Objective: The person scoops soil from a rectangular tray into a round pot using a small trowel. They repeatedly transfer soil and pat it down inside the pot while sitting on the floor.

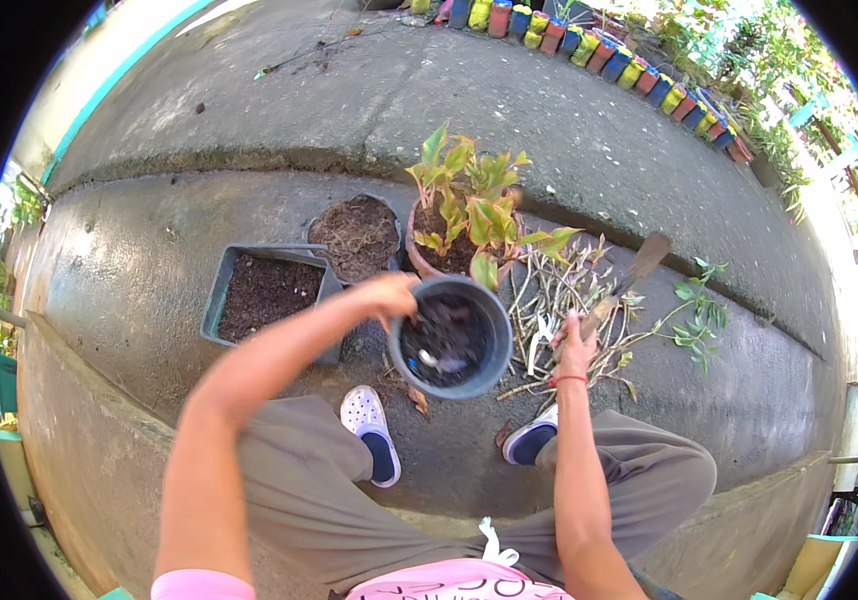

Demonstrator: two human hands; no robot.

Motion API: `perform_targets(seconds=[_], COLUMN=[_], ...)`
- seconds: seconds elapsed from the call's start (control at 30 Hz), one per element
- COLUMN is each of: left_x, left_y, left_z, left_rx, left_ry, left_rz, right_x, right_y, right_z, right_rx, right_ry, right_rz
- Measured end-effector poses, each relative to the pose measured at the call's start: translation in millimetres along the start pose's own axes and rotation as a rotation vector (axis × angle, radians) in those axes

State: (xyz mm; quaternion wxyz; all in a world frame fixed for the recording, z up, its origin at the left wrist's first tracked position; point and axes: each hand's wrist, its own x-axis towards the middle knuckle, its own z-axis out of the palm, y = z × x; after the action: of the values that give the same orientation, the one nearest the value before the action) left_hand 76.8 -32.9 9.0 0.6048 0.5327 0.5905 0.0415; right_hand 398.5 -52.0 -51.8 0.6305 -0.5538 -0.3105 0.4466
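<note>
My left hand (pixel 389 297) grips the rim of a round dark grey plant pot (pixel 498 350), lifted in front of my knees. Dark material with some pale bits shows inside the pot, blurred. In my right hand (pixel 576 350) is the wooden handle of a garden trowel (pixel 641 262), its worn blade pointing up and away to the right. Just beyond the held pot stands a potted plant (pixel 479 205) with green and reddish leaves. White-handled pruning shears (pixel 541 340) lie close to my right hand, on a heap of cut stems (pixel 559 285).
A rectangular planter of dark soil (pixel 267 295) and a round container of soil and roots (pixel 354 238) stand at left. A leafy cutting (pixel 697 310) lies at right. Behind runs a concrete step (pixel 249 160); farther back, painted bottles (pixel 609 60) edge a garden bed.
</note>
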Motion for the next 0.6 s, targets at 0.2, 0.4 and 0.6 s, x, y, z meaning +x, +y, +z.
perform_targets(seconds=[0.2,0.4,0.6], left_x=[92.7,108.3,121.2], left_y=[-61.0,-88.2,-79.3], left_z=[116.0,110.0,35.2], left_rx=[0.036,-0.225,-0.850], left_ry=[0.223,0.043,-0.107], left_rz=[-0.010,-0.117,-0.071], right_x=[5.5,43.3,80.1], right_y=[65.6,69.1,92.4], right_z=[-28.4,-6.2,60.9], right_rx=[-0.147,-0.111,0.030], right_ry=[0.040,-0.144,-0.251], right_rz=[0.408,0.570,0.693])
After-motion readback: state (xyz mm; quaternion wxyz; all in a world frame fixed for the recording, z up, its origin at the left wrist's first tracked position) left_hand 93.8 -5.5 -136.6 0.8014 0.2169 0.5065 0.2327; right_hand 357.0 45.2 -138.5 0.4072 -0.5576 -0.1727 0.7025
